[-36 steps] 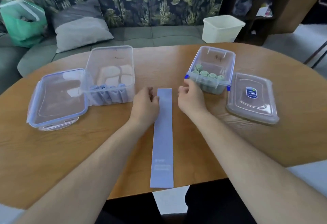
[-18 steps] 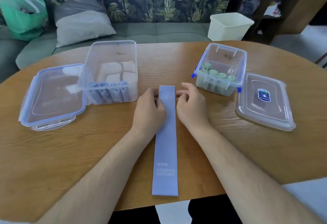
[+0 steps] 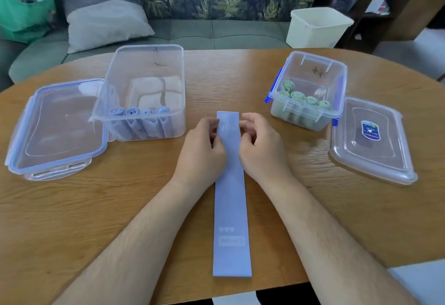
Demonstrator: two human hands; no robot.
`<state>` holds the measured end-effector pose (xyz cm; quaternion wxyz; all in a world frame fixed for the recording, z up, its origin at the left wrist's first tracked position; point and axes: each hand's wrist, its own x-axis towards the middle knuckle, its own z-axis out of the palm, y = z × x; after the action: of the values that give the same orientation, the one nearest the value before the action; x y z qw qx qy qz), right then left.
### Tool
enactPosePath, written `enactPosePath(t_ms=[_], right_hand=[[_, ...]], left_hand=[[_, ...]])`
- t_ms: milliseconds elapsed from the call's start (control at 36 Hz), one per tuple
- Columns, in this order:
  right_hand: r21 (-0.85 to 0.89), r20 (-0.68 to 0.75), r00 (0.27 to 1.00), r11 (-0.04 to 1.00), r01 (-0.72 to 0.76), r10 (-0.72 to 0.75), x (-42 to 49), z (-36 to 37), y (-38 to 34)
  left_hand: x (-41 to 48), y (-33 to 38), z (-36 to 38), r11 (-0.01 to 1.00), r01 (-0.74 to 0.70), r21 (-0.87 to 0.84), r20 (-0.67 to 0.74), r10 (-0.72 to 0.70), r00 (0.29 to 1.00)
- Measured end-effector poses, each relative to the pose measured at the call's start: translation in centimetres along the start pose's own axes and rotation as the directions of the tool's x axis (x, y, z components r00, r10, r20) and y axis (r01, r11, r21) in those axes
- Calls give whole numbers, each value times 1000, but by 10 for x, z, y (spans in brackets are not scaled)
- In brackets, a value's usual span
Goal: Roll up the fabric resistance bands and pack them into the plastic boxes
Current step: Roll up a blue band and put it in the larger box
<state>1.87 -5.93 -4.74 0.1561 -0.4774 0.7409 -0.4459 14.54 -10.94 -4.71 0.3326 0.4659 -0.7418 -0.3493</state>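
Head view: left hand [image 3: 204,147] & right hand [image 3: 261,147] each pinch far end of blue band [image 3: 231,198], flat on counter [image 3: 72,208]; I'd start roll tight, edges square, so it fits left box [image 3: 144,68] w/ blue rolls [image 3: 131,112].

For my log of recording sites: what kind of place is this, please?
Probably a home living room: a cushioned sofa with a pillow stands behind the wooden table, and open shelves with household things stand at the right.
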Motion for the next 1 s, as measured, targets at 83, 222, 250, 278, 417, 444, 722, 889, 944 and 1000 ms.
enactPosePath(t_ms=[83, 222, 250, 278, 417, 444, 722, 889, 944, 1000], right_hand=[[9, 5, 1000, 1000, 1, -1, 1, -1, -1], [-6, -91, 996, 1000, -22, 21, 0, -2, -1], [-4, -80, 997, 1000, -19, 19, 0, -2, -1], [4, -61, 998, 1000, -16, 17, 0, -2, -1], [35, -19, 1000, 999, -4, 5, -1, -3, -2], [42, -36, 999, 999, -6, 8, -2, -3, -2], [66, -15, 1000, 998, 22, -21, -4, -3, -4], [82, -50, 999, 996, 21, -17, -5, -5, -6], [83, -39, 999, 996, 33, -30, -5, -5, -6], [88, -42, 998, 995, 40, -37, -5, -5, -7]], left_hand=[[1, 0, 0, 1000, 3, 28, 11, -3, 1000], [-3, 0, 3, 993, -11, 114, -30, 15, 999], [-4, 0, 3, 992, -12, 123, -32, 16, 999], [-6, 1, 3, 992, -13, 125, -29, 17, 999], [-7, 4, 2, 995, -3, 104, -9, 4, 1000], [-7, 4, 1, 996, 6, 93, -15, -4, 1000], [-8, 5, -1, 999, 36, 26, 7, -36, 999], [-9, 4, 0, 998, 42, 41, -25, -41, 999], [-10, 6, -1, 999, 45, 5, -21, -45, 999], [-10, 9, -2, 999, 43, -23, -28, -44, 999]])
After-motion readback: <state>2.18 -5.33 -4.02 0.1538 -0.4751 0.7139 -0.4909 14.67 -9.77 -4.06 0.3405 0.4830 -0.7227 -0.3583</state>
